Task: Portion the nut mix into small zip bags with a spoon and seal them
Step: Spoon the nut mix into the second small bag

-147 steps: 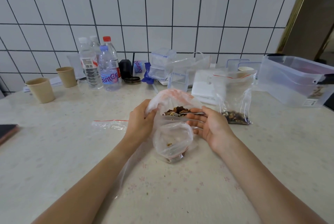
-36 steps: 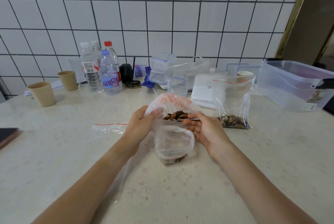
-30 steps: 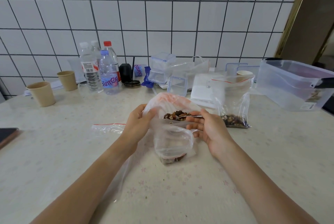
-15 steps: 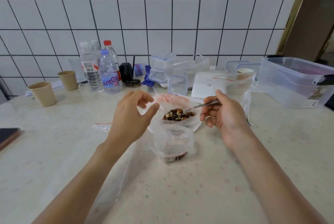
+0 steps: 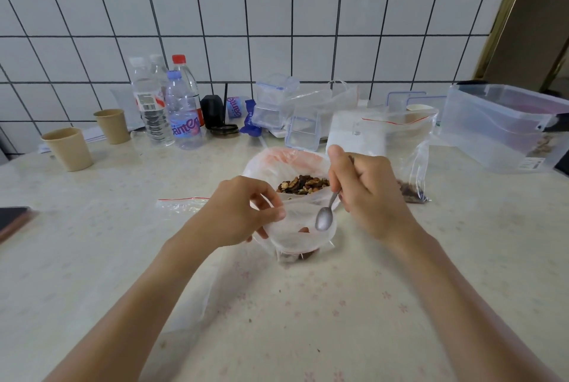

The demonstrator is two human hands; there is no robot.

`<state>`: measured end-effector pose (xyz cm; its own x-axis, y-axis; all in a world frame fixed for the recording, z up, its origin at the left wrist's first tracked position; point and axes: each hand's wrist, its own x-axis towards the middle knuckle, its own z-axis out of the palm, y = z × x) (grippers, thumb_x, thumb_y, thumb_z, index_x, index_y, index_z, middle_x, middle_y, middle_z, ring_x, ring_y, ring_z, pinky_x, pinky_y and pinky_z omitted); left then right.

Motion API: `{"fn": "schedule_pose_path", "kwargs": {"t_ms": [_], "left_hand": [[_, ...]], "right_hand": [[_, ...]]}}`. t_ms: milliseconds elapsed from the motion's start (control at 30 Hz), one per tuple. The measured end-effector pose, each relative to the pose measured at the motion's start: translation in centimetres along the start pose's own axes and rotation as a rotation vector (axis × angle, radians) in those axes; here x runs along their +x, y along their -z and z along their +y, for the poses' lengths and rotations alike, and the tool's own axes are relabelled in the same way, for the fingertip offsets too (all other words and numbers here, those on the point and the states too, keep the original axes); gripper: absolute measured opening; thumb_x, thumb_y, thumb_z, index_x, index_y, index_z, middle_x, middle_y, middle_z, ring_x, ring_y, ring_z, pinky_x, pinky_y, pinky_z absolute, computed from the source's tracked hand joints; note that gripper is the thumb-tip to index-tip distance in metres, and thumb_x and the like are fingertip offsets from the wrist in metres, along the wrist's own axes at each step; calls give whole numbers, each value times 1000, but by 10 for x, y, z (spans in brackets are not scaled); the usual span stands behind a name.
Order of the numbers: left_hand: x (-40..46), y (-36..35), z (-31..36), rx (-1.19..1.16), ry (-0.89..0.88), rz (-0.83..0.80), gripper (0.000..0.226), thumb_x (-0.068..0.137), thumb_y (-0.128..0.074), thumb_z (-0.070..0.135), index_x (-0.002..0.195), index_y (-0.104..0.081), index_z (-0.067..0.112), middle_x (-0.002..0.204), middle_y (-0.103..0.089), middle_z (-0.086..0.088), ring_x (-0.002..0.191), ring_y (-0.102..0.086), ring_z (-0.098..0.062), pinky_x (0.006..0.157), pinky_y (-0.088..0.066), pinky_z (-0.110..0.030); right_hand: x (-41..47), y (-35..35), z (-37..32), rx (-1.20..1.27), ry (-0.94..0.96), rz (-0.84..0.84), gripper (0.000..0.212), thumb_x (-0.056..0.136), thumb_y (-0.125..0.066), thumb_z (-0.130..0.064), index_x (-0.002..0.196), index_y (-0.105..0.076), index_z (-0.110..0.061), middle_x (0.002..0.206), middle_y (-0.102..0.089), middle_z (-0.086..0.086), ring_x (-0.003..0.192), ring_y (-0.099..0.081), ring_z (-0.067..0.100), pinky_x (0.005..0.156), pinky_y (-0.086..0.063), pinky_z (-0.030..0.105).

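The left hand (image 5: 237, 212) pinches the rim of a small clear plastic zip bag (image 5: 297, 234) that stands near the middle of the pale flower-printed table (image 5: 308, 304), thumb and fingers curled on the film to hold its mouth open. The right hand (image 5: 366, 193) grips the handle of a small metal spoon (image 5: 324, 221), bowl pointing down into that mouth; the bowl looks empty. Just behind, touching the small bag, sits the larger clear plastic bag with a pink-tinted rim (image 5: 286, 163), open, with the brown nut mix (image 5: 303, 185) heaped inside. A few pieces lie at the bottom of the small bag.

The main risk, as I judge it, is the thin film: only one side of the rim is held, so the mouth could fold shut under the spoon and send nuts onto the table. The small bag stands on little weight and may tip if the pinch slackens. A sweep of the right wrist back to the supply could knock the big bag's soft wall and spill the heap. Crumbs caught in the zip track would stop a clean seal.

Another partly filled clear zip bag with a red strip (image 5: 409, 166) stands toward the right edge, and a flat empty one (image 5: 181, 203) lies toward the left
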<state>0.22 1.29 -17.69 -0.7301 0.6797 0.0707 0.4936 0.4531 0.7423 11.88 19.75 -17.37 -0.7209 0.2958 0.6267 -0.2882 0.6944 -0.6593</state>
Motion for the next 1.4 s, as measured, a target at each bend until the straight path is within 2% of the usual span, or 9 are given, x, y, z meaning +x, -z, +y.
{"fn": "schedule_pose_path", "kwargs": {"t_ms": [233, 333, 467, 633, 767, 967, 1033, 1267, 1400], "left_hand": [[1, 7, -1, -14, -8, -10, 8, 90, -80, 26, 87, -75, 20, 77, -75, 5, 60, -75, -13, 45, -50, -19], [3, 5, -3, 92, -7, -3, 9, 90, -79, 28, 87, -73, 22, 80, -75, 7, 56, -73, -9, 43, -47, -17], [4, 9, -4, 122, -5, 20, 24, 85, -77, 50, 85, -72, 27, 77, -75, 12, 56, -71, -5, 48, -46, -17], [14, 10, -14, 68, -53, 453, 33, 81, -74, 63, 77, -65, 31, 71, -67, 8, 58, -63, -9, 58, -45, -26], [27, 4, -31, 92, 19, 664, 46, 76, -79, 65, 94, -56, 30, 88, -60, 13, 74, -60, -4, 64, -47, -27], [37, -11, -46, -184, 174, 430, 64, 76, -75, 72, 118, -61, 25, 112, -65, 7, 90, -67, -9, 72, -56, -29], [39, -15, -45, -217, 181, 364, 57, 81, -75, 66, 118, -63, 25, 110, -69, 5, 90, -72, -18, 76, -63, -38], [45, -24, -45, -261, 157, 315, 22, 91, -75, 40, 106, -64, 29, 94, -74, 6, 69, -74, -10, 59, -61, -27], [44, -23, -45, -433, 169, 293, 12, 92, -77, 28, 101, -70, 26, 89, -77, 2, 71, -76, -13, 64, -65, -32]], "right_hand": [[-6, 0, -12, -100, 288, -16, 54, 110, -36, -40, 56, -36, -38, 48, -50, -20, 49, -63, 9, 51, -32, 14], [-4, -3, -10, 46, 170, 48, 62, 109, -37, -45, 54, -47, -19, 44, -45, -4, 42, -51, 6, 50, -36, 27], [4, -3, 1, 327, -102, 215, 61, 109, -40, -41, 57, -50, -12, 44, -42, -3, 40, -42, 16, 45, -34, 22], [12, -5, 21, 485, -434, 323, 51, 110, -38, -42, 73, -57, -13, 48, -50, 0, 41, -50, 20, 39, -30, 24], [13, -8, 32, 401, -463, 286, 45, 110, -38, -39, 84, -59, -10, 54, -56, -2, 51, -60, 23, 41, -41, 27], [9, -20, 35, 163, -312, 218, 42, 111, -39, -34, 79, -63, -19, 62, -68, 0, 79, -73, 30, 84, -57, 53], [9, -20, 33, 201, -280, 228, 44, 110, -38, -37, 79, -63, -19, 60, -68, 2, 75, -73, 30, 81, -57, 51], [9, -15, 28, 294, -346, 246, 52, 111, -38, -40, 77, -62, -8, 56, -66, 11, 60, -69, 38, 58, -56, 37], [9, -16, 28, 339, -431, 191, 54, 110, -40, -41, 80, -63, -3, 57, -68, 16, 57, -71, 34, 54, -56, 33]]}}
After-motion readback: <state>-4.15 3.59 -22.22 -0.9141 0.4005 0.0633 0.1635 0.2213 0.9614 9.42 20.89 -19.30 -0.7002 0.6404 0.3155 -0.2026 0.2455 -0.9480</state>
